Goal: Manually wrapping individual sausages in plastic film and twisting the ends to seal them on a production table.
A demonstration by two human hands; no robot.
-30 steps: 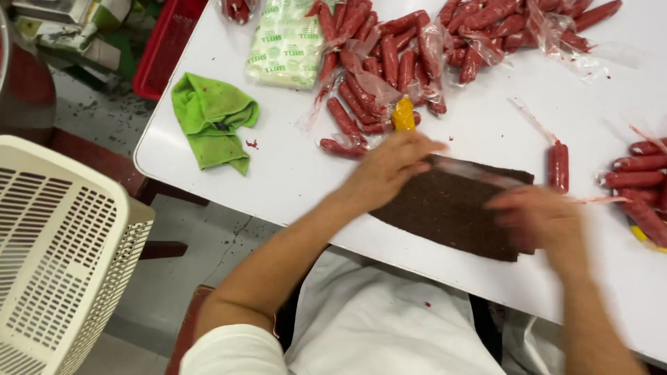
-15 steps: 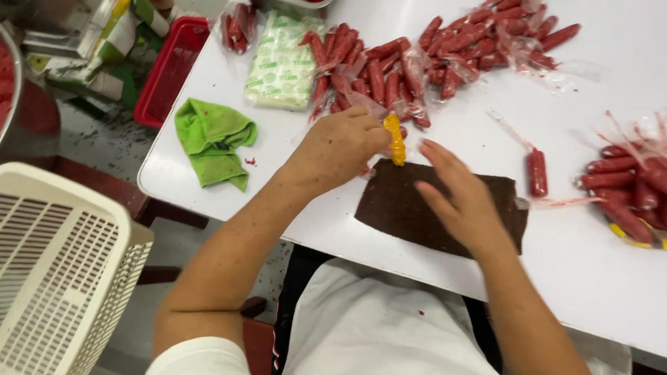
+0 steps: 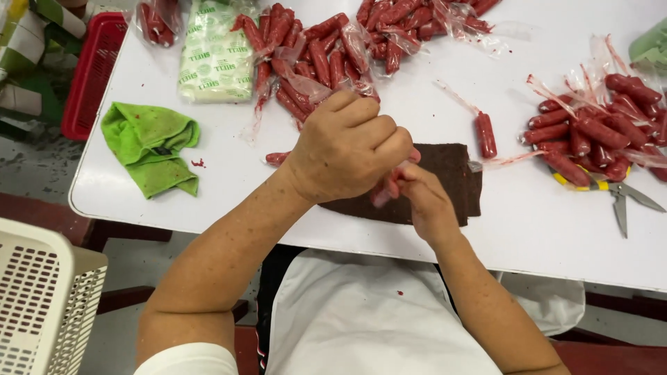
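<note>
My left hand (image 3: 347, 146) and my right hand (image 3: 425, 201) meet over a dark brown cloth (image 3: 451, 180) on the white table (image 3: 486, 236). Both are closed on one red sausage (image 3: 385, 191) in clear wrap, mostly hidden between the fingers. A heap of wrapped red sausages (image 3: 313, 55) lies just beyond my left hand. One single sausage (image 3: 485, 134) rests at the cloth's far right corner.
A second sausage pile (image 3: 597, 132) lies at the right, with scissors (image 3: 622, 198) under its near edge. A green rag (image 3: 149, 146) and a white-green packet (image 3: 217, 52) sit at the left. A red basket (image 3: 90, 69) and a cream basket (image 3: 42, 305) stand off the table.
My hands have come together above the brown cloth and closed on a sausage. The orange item that my left hand held half a second ago is out of sight.
</note>
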